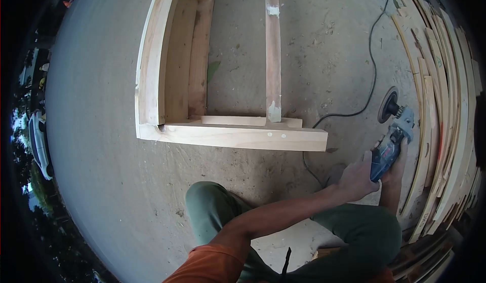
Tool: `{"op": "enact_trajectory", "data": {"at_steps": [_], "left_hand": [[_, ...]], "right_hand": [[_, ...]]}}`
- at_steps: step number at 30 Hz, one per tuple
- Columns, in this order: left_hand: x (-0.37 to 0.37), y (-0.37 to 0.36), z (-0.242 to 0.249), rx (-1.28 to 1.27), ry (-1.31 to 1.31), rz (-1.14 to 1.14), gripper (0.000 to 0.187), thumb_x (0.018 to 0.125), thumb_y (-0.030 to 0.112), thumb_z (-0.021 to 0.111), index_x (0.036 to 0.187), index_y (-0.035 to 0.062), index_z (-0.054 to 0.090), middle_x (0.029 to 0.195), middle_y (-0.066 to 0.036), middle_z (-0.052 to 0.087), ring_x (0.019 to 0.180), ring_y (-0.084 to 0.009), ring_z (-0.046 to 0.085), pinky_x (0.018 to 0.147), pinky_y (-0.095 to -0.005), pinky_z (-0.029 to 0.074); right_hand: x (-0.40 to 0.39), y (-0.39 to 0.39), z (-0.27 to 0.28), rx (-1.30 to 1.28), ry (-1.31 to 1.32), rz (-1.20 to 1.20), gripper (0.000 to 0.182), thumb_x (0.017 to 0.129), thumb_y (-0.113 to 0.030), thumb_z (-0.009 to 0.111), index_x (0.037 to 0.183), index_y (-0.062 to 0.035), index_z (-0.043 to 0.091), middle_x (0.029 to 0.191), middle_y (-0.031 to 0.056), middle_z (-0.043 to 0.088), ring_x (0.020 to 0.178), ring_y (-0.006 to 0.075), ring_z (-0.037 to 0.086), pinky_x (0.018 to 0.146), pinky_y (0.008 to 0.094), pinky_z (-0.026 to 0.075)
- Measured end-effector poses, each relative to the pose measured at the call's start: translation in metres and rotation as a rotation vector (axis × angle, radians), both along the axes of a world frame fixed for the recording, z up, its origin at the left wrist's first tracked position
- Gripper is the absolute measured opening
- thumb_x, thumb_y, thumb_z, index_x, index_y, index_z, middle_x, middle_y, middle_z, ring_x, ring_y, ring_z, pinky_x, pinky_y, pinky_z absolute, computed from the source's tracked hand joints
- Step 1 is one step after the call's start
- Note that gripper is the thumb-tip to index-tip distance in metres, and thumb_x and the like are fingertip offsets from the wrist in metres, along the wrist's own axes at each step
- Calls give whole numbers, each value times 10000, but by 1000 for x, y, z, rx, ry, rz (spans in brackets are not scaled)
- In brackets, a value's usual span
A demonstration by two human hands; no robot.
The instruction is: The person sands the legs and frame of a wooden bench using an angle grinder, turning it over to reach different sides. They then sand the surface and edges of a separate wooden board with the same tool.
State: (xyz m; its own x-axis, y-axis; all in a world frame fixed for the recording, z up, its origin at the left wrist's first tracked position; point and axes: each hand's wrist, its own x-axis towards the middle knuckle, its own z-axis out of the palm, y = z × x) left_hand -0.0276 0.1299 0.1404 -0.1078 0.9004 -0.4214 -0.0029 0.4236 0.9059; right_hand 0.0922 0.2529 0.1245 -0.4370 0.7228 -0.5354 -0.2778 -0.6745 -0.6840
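A blue angle grinder (387, 154) with a round dark disc (389, 104) is held off to the right, its disc away from the wood. My left hand (357, 179) is closed round the rear of the grinder's body. Further forward, near the grey head, my right hand (397, 164) grips it from the right side. The disc stands nearly on edge. In front of my knees lies a wooden frame (243, 136), its near beam pale, with two light round spots near the right end.
A long narrow bar (273, 55) with whitish patches runs forward from the frame. A black cord (373, 65) curves over the concrete floor (106, 105). Stacked wood strips (445, 116) line the right side. A parked vehicle (39, 143) shows at far left.
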Motion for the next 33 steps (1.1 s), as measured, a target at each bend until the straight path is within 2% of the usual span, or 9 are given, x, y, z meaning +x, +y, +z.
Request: {"op": "enact_trajectory", "data": {"at_steps": [3, 9, 13, 18, 22, 24, 27, 29, 33], "left_hand": [[3, 3, 46, -122, -1, -6, 795, 763, 262, 775, 1353, -54, 347, 1057, -323, 640, 962, -500, 662, 813, -548, 529], [14, 1, 177, -190, 11, -40, 865, 822, 368, 786, 1450, -43, 357, 1177, -302, 621, 1076, -441, 649, 908, -488, 516], [24, -19, 265, -290, -97, -96, 822, 857, 447, 783, 1451, 17, 411, 1269, -258, 601, 1145, -399, 630, 962, -465, 498], [44, -92, 316, -459, 205, -254, 758, 877, 497, 757, 1438, 88, 454, 1306, -182, 634, 1222, -404, 598, 1002, -499, 487], [25, -156, 370, -644, 429, -186, 705, 866, 485, 751, 1396, 77, 527, 1338, -211, 615, 1239, -411, 586, 1039, -500, 474], [7, -185, 385, -765, 409, -180, 794, 837, 501, 763, 1425, 36, 502, 1345, -235, 612, 1293, -428, 538, 1081, -510, 444], [-13, -234, 402, -906, 333, -133, 812, 815, 518, 790, 1408, 29, 527, 1319, -266, 628, 1237, -400, 613, 1057, -470, 483], [-22, -236, 420, -943, 124, 69, 861, 829, 576, 748, 1428, 1, 519, 1331, -289, 628, 1236, -411, 624, 1053, -467, 487], [-8, -223, 422, -914, 45, 186, 876, 842, 589, 727, 1426, -35, 533, 1357, -279, 622, 1249, -391, 625, 1065, -451, 483]], "right_hand": [[1, 1, 24, -98, -92, -47, 544, 1014, -558, 546, 1189, -44, 578, 934, 130, 665, 810, 286, 690, 722, 431, 594], [13, 12, 151, -255, -184, -135, 488, 1007, -506, 590, 1123, -32, 599, 854, 111, 660, 687, 250, 680, 619, 382, 589], [40, 21, 245, -128, -343, -99, 425, 990, -409, 655, 1166, -31, 571, 866, 97, 648, 683, 214, 675, 611, 354, 587], [72, 46, 342, -120, -375, -118, 384, 969, -334, 701, 1182, -41, 572, 904, 80, 644, 719, 190, 674, 610, 337, 581], [110, 50, 397, -151, -413, -21, 374, 963, -275, 707, 1238, -54, 586, 926, 51, 644, 701, 156, 647, 600, 303, 546], [111, 66, 427, -76, -460, 119, 371, 962, -262, 708, 1248, -55, 592, 917, 38, 643, 707, 144, 637, 601, 293, 537], [112, 66, 464, -96, -497, 138, 372, 992, -323, 663, 1237, -51, 591, 931, 38, 640, 720, 132, 634, 597, 290, 534], [105, 62, 480, -113, -490, 129, 384, 1014, -372, 625, 1241, -65, 587, 955, 43, 644, 707, 120, 632, 586, 293, 537], [95, 59, 508, -22, -447, 286, 366, 1007, -314, 632, 1268, -62, 586, 940, 32, 650, 712, 129, 640, 596, 292, 540]]}}
